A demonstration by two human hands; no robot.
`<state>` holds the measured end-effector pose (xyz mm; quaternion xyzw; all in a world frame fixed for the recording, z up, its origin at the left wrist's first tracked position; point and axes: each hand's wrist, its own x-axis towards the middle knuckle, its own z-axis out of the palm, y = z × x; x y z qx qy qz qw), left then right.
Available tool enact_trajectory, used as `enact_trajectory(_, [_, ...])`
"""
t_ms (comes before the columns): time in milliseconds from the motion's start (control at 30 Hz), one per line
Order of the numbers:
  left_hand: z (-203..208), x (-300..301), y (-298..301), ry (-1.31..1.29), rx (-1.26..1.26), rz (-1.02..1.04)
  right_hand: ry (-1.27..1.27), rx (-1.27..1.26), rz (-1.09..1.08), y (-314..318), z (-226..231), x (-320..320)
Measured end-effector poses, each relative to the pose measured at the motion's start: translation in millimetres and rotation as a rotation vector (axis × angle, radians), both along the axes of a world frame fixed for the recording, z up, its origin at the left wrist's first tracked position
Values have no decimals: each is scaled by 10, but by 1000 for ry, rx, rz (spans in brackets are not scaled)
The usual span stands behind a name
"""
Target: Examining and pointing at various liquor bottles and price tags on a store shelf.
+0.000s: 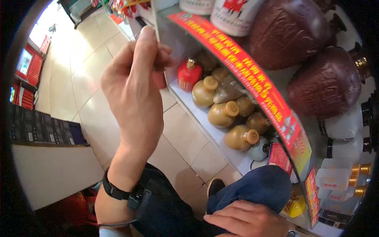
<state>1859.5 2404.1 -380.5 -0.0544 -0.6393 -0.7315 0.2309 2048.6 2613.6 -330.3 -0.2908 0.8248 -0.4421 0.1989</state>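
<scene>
The left hand (136,89), fingers curled, whether around anything I cannot tell, hovers near a gold-capped red bottle (189,75) to its right on a low shelf (195,111) of rounded tan bottles (219,115), contents hidden, while the right hand (252,220), fingers outstretched, rests on the knee (258,181)

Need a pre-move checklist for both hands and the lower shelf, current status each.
1. Left hand empty: cannot tell, its palm side is hidden.
2. Right hand free: ok, rests on the bent knee, no object visible.
3. Red bottle in view: ok.
4. Left hand clear of red bottle: cannot tell, depth unclear.
5. All tan bottles unobstructed: not ok, some partly hidden behind others.
</scene>
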Motion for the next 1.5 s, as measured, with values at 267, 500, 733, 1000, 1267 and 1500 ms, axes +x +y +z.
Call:
enact_trajectory(267, [-103, -83, -131, -242, -160, -84, -17, 88, 31, -64, 9, -21])
enact_trajectory(500, [-210, -205, -50, -299, -452, -122, -16, 86, -19, -54, 17, -63])
enact_trajectory(733, [-306, -199, -42, -277, -441, -86, 49, -36, -28, -68, -156, -76])
enact_trajectory(1000, [-118, -139, -1, -241, -380, -64, 8, 8, -15, -34, -49, -72])
enact_trajectory(1267, [-243, -254, -144, -322, -121, -76, 38, 9, -9, -48, -108, -63])
enact_trajectory(1500, [-246, -263, -132, -339, -78, -77, 50, 2, -11, -35, -102, -51])
